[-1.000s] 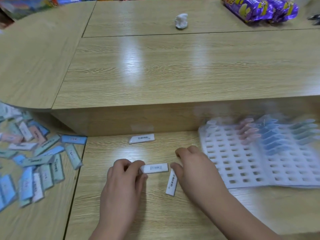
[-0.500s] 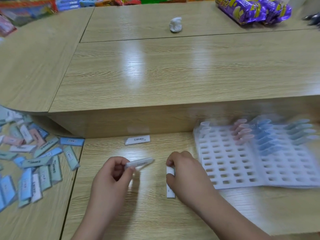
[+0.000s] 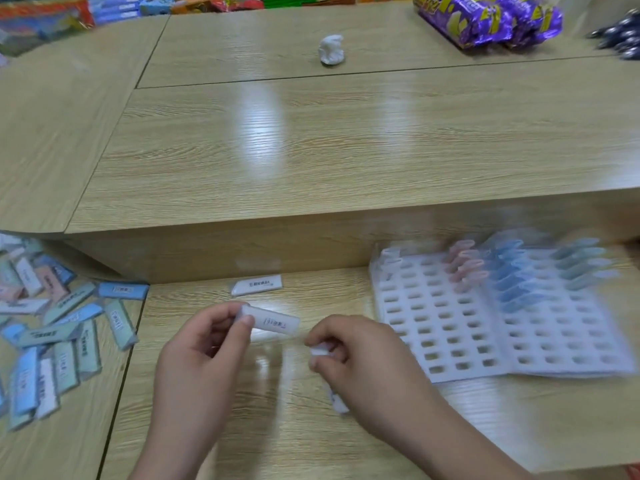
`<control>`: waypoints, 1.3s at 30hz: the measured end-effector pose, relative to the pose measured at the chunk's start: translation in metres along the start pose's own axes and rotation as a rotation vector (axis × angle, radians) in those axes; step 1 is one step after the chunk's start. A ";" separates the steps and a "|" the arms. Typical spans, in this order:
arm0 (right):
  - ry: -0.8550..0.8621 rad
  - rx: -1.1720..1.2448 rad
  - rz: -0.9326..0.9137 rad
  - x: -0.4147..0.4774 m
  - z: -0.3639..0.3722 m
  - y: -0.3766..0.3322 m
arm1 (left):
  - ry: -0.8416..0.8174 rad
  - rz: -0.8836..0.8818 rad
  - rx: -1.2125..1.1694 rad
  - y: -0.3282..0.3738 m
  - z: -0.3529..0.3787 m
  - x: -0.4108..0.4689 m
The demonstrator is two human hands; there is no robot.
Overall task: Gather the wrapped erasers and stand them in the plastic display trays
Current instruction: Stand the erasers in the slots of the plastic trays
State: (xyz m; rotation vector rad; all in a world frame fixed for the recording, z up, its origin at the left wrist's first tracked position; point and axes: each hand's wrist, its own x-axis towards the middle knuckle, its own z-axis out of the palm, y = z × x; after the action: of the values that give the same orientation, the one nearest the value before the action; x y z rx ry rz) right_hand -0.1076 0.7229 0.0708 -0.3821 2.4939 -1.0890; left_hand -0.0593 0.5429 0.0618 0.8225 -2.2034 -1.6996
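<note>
My left hand (image 3: pixel 204 355) pinches one end of a white wrapped eraser (image 3: pixel 273 322) and holds it above the lower desk. My right hand (image 3: pixel 363 362) grips a second white eraser (image 3: pixel 320 351), most of it hidden under the fingers. A third white eraser (image 3: pixel 257 284) lies flat near the raised counter's wall. The white plastic display trays (image 3: pixel 450 337) lie to the right, with pink erasers (image 3: pixel 465 265) and blue erasers (image 3: pixel 512 271) standing in the back rows.
A loose heap of blue, green, pink and white erasers (image 3: pixel 62 327) covers the desk at the left. On the raised counter sit a crumpled white tissue (image 3: pixel 331 50) and purple snack packs (image 3: pixel 485 19).
Both hands have lifted their erasers off the desk; the left one rose and tilted, the right one closed round the eraser that lay by it.
</note>
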 end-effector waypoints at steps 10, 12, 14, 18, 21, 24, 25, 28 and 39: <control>0.524 0.256 -0.087 0.009 -0.111 0.045 | -0.190 0.479 0.136 0.067 0.085 -0.015; 0.509 0.225 -0.111 0.019 -0.107 0.050 | -0.197 0.541 0.203 0.064 0.102 -0.014; 0.483 0.224 -0.142 0.026 -0.099 0.053 | -0.188 0.587 0.265 0.056 0.114 -0.013; 0.431 0.178 -0.221 0.036 -0.085 0.064 | -0.157 0.630 0.310 0.036 0.127 -0.012; 0.415 0.145 -0.255 0.040 -0.082 0.073 | -0.121 0.693 0.350 0.028 0.130 -0.010; 0.397 0.054 -0.306 0.041 -0.081 0.081 | -0.070 0.782 0.405 0.023 0.132 -0.005; 0.391 0.017 -0.331 0.041 -0.080 0.083 | -0.070 0.803 0.412 0.022 0.133 -0.004; 0.396 -0.040 -0.395 0.042 -0.077 0.088 | -0.131 0.881 0.450 0.019 0.134 0.001; 0.377 -0.225 -0.399 0.032 -0.071 0.092 | -0.136 0.947 0.722 0.008 0.130 -0.001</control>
State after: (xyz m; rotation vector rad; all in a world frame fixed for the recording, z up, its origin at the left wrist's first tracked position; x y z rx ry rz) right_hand -0.1763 0.8161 0.0389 -0.8380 2.9728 -1.1073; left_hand -0.1266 0.6495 0.0309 -0.2780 -2.6445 -0.5228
